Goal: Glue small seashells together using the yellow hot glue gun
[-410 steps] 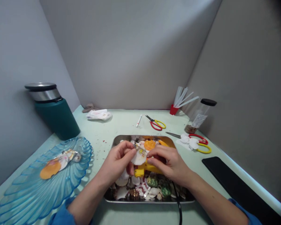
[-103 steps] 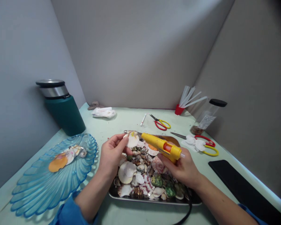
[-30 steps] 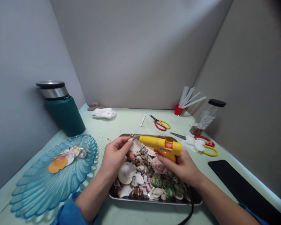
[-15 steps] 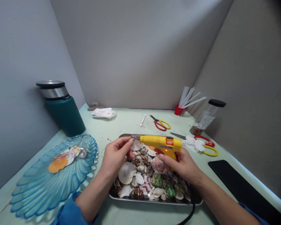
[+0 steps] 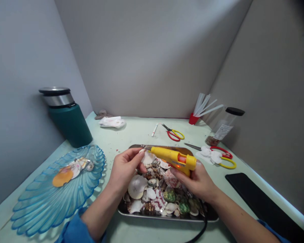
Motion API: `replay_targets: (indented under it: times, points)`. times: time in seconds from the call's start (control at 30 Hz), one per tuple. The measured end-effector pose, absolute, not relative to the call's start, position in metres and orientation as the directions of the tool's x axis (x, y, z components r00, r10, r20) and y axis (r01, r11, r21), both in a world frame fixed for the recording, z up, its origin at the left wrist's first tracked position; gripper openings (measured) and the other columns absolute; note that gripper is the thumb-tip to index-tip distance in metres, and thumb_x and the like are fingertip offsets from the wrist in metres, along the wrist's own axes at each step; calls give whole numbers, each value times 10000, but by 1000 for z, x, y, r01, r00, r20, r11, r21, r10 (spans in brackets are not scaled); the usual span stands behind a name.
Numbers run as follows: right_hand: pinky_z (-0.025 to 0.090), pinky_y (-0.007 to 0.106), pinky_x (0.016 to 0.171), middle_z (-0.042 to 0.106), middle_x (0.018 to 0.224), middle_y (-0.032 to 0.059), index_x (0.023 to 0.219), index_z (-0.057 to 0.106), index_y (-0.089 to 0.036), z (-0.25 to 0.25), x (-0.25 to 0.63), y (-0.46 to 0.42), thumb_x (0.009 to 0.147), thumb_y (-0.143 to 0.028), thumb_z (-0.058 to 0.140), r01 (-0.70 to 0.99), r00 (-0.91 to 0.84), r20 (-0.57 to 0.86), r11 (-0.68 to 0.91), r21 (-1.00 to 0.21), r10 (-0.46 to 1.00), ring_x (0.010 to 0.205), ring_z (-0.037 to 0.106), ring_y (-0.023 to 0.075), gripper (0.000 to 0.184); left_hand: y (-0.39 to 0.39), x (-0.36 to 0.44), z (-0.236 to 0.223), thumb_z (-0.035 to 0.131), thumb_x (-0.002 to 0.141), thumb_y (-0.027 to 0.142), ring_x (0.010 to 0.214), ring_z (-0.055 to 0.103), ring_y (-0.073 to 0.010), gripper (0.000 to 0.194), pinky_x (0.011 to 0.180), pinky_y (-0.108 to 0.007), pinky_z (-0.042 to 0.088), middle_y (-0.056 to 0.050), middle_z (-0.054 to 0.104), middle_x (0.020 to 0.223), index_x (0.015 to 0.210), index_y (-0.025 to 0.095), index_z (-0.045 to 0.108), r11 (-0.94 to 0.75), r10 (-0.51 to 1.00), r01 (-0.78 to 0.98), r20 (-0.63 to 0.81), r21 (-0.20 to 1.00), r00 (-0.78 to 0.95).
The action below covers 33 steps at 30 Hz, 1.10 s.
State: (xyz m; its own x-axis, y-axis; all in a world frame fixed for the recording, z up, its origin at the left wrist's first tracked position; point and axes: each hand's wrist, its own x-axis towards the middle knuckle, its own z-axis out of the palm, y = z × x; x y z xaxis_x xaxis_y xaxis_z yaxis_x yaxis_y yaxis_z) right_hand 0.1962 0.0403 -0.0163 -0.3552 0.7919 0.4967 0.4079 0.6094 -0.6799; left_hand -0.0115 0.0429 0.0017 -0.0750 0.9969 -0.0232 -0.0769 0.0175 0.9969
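Right grip point(image 5: 202, 180) holds the glue gun point(image 5: 168, 155), apparently hiding some shells point(image 5: 157, 199) beneath.

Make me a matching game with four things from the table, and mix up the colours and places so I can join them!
1. glue gun
2. big bottle
3. see-through sticks
4. metal tray

A. standing in a red cup
B. full of shells
C. yellow, held in the right hand
D. teal with a silver neck

Right pairs: 1-C, 2-D, 3-A, 4-B
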Motion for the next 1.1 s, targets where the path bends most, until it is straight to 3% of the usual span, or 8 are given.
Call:
replay_targets:
  times: [0.17,0.37,0.5,0.73,0.9,1.1]
  points:
    - [513,272,703,661,903,57,980,597,-178,-18,196,40,817,-232,563,398,-347,505,611,-684,790,783,625,184,175,44,-13,-1,640,718,360,411,524,-96,300,476,-179,378,8,593,431,907,127,650,10,998,-70,-14,997,-63]
    - [470,258,600,586,675,19,805,570,-182,-21,198,40,809,-238,561,485,-358,555,657,-577,751,609,552,147,57,44,-13,-1,647,701,370,407,525,-102,321,458,-182,378,4,591,426,903,120,652,9,997,-77,-14,997,-76]
    - [420,253,533,542,633,7,739,510,-192,-19,197,39,800,-227,558,515,-378,584,687,-513,718,538,487,130,86,44,-12,0,645,704,364,409,524,-99,309,465,-181,384,3,590,426,893,120,645,2,997,-76,-8,997,-81]
    - [403,268,526,573,677,28,821,538,-189,-17,197,39,798,-226,555,545,-372,626,707,-451,686,571,522,149,46,44,-13,-1,651,698,371,408,520,-96,299,472,-178,386,21,578,425,872,131,617,-3,994,-112,-10,994,-113]
    - [415,274,550,615,758,49,913,556,-181,-18,195,40,808,-229,544,567,-360,615,688,-453,702,623,556,164,116,48,-17,-7,666,677,373,403,504,-90,307,465,-185,389,46,562,449,868,147,584,-64,983,-188,30,980,-179]
    - [429,274,619,652,820,47,996,562,-186,-18,194,41,825,-240,518,636,-450,467,640,-430,761,667,582,167,186,50,-18,-7,662,683,328,418,500,-63,246,455,-163,367,59,561,513,832,160,564,-121,964,-241,56,963,-261]
